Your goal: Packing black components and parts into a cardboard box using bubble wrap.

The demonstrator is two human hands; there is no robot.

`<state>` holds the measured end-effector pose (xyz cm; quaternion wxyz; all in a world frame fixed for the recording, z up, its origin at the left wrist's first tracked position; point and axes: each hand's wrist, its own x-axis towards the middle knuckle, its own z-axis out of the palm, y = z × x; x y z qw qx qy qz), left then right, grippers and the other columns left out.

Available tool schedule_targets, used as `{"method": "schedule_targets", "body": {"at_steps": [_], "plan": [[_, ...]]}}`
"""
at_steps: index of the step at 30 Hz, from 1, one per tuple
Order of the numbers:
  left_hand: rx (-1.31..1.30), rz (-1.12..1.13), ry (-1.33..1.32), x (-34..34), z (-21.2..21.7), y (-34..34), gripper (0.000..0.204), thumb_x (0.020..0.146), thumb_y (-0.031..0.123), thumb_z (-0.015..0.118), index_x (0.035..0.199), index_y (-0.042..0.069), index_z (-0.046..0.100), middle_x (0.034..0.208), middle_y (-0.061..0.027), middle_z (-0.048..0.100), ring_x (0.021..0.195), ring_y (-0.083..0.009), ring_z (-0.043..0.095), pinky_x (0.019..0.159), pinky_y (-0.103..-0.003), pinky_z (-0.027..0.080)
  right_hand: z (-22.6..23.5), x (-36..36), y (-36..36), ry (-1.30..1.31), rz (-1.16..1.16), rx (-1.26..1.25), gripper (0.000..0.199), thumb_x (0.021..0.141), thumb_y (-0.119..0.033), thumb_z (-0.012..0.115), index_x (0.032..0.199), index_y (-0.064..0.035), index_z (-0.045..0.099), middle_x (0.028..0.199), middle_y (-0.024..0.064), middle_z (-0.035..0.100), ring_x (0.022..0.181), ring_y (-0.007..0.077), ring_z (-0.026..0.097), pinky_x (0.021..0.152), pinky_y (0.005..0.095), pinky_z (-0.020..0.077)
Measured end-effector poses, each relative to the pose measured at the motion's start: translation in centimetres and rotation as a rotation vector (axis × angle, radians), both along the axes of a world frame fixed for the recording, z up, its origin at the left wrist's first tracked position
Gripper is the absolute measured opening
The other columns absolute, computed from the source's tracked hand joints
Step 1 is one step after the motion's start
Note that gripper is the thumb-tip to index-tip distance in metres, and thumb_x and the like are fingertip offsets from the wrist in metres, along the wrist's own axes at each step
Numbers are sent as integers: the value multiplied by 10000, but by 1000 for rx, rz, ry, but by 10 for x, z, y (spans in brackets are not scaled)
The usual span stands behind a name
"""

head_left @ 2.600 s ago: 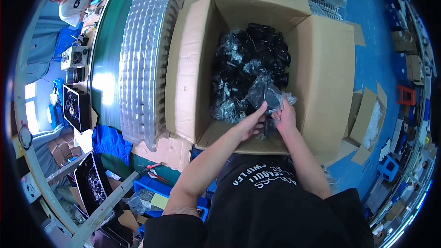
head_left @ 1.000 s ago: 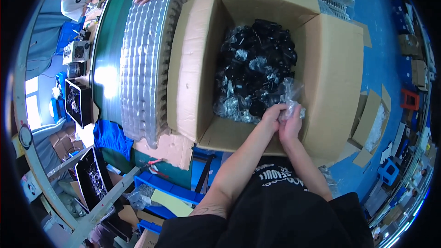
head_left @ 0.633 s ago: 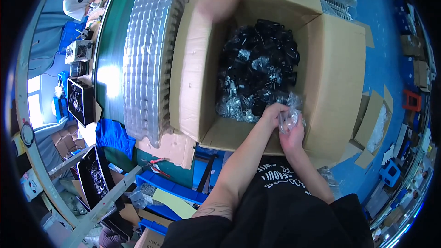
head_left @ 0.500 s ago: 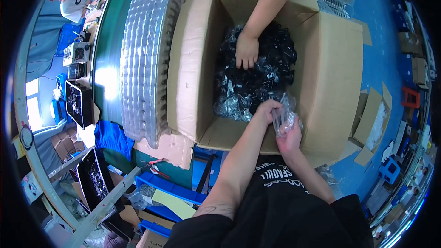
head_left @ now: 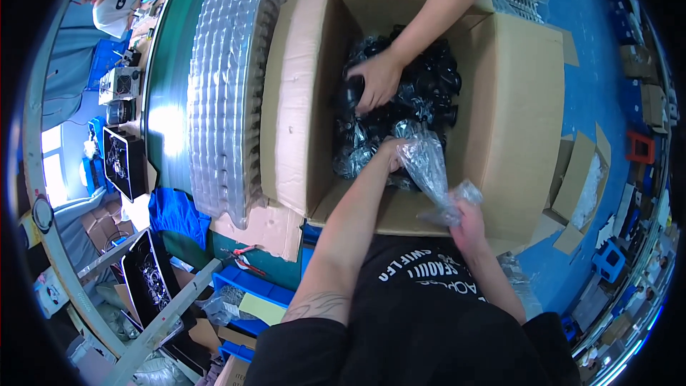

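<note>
A clear plastic bag [head_left: 431, 171] is stretched between my two hands over the near side of a large cardboard box [head_left: 525, 100]. My left hand [head_left: 394, 154] grips it at one end, inside the box. Outside the near right corner, my right hand [head_left: 468, 225] is closed on the other end, where the film bunches up. Black rounded parts [head_left: 429, 75], several in clear wrapping, fill the box floor; their exact kind I cannot make out. Another person's hand [head_left: 377, 80] reaches in from the far side, fingers spread beside a black part.
Left of the box stands a stack of clear plastic trays [head_left: 229, 93] on a green table [head_left: 170, 93]. Blue bins [head_left: 250, 289] and red-handled pliers [head_left: 245, 261] lie near my left. At right, an opened carton [head_left: 575, 193] rests on the blue floor.
My hands have moved apart, drawing the bag out between them, the left one going left and deeper over the box. The other person's hand has turned and opened.
</note>
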<state>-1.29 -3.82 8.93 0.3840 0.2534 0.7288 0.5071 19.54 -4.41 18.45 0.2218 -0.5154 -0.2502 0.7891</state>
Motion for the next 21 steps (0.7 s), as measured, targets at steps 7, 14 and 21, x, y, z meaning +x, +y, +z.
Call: {"method": "schedule_targets", "body": {"at_steps": [7, 14, 21], "plan": [[-6, -127, 329, -4, 11, -38, 245, 814, 159, 582, 928, -51, 637, 860, -138, 650, 799, -221, 622, 753, -280, 477, -30, -18, 1, -302, 182, 350, 252, 738, -22, 469, 967, -18, 574, 836, 75, 577, 691, 137, 507, 622, 263, 416], [81, -23, -151, -21, 39, -49, 203, 812, 126, 566, 896, -40, 646, 857, -123, 653, 800, -197, 614, 738, -252, 466, -35, -20, 27, -47, 255, -110, 288, 761, -67, 484, 1032, -28, 574, 865, 96, 597, 703, 139, 516, 620, 241, 416], [320, 214, -950, -23, 63, -32, 206, 809, 93, 538, 946, -32, 627, 896, -106, 649, 799, -171, 601, 740, -221, 450, -28, -51, 22, -199, 110, 163, 469, 877, -481, 475, 1068, -67, 585, 801, 70, 610, 562, 140, 492, 520, 227, 400]]}}
